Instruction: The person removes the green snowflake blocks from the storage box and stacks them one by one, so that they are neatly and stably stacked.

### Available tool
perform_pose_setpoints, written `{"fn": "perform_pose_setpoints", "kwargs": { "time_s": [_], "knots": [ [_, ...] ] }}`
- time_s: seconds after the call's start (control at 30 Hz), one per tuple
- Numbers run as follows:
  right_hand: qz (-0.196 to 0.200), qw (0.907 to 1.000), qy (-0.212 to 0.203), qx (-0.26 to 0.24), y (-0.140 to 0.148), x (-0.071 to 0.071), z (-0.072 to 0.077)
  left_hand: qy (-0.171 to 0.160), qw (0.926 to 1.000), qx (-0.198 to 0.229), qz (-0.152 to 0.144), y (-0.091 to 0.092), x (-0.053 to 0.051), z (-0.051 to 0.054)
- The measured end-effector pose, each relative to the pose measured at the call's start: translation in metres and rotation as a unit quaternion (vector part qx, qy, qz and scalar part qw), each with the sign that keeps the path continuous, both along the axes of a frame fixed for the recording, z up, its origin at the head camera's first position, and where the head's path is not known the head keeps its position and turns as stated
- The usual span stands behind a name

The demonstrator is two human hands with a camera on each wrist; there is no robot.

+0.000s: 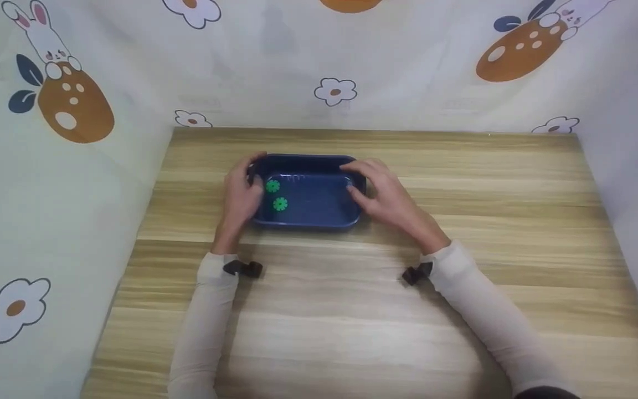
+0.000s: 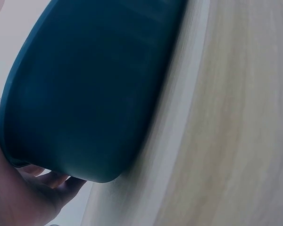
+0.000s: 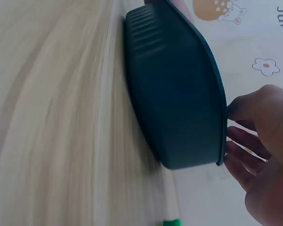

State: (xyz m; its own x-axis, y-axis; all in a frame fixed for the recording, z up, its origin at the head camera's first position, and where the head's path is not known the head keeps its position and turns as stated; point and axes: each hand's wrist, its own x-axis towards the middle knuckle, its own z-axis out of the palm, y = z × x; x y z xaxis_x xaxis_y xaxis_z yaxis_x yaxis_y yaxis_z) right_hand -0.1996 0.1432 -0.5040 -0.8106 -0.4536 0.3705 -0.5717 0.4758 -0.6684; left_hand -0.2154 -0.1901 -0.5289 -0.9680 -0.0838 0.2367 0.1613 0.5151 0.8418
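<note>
A dark blue plastic tray (image 1: 324, 208) stands on the wooden table, with two green flower-shaped pieces (image 1: 279, 204) lying inside near its left end. At that end my left hand (image 1: 241, 191) grips the wall, thumb inside and fingers outside beneath the rim, as the left wrist view shows. Over the opposite end, my right hand (image 1: 385, 194) holds the rim, its thumb and forefinger reaching over the inside. The tips of its other fingers are hidden behind the rim in the right wrist view.
Beyond the tray's right end, a small green piece (image 3: 172, 222) shows at the bottom of the right wrist view. White patterned cloth (image 1: 274, 72) rises behind the wooden table (image 1: 324, 310) and along its left and right sides.
</note>
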Motion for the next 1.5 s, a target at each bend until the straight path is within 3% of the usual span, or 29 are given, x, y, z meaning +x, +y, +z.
{"fn": "perform_pose_setpoints", "kwargs": {
  "time_s": [0.37, 0.87, 1.5],
  "knots": [
    [0.041, 0.9976, -0.022, 0.051, -0.039, -0.002, 0.007, 0.022, 0.9998, -0.003, -0.001, 0.000, 0.000, 0.000],
    [0.072, 0.9860, -0.031, 0.147, -0.079, -0.006, 0.008, 0.004, 0.9999, -0.013, 0.002, -0.001, 0.000, 0.001],
    [0.131, 0.9689, -0.052, 0.203, -0.120, -0.013, 0.004, 0.016, 0.9998, -0.010, -0.002, -0.002, 0.000, -0.001]
  ]
}}
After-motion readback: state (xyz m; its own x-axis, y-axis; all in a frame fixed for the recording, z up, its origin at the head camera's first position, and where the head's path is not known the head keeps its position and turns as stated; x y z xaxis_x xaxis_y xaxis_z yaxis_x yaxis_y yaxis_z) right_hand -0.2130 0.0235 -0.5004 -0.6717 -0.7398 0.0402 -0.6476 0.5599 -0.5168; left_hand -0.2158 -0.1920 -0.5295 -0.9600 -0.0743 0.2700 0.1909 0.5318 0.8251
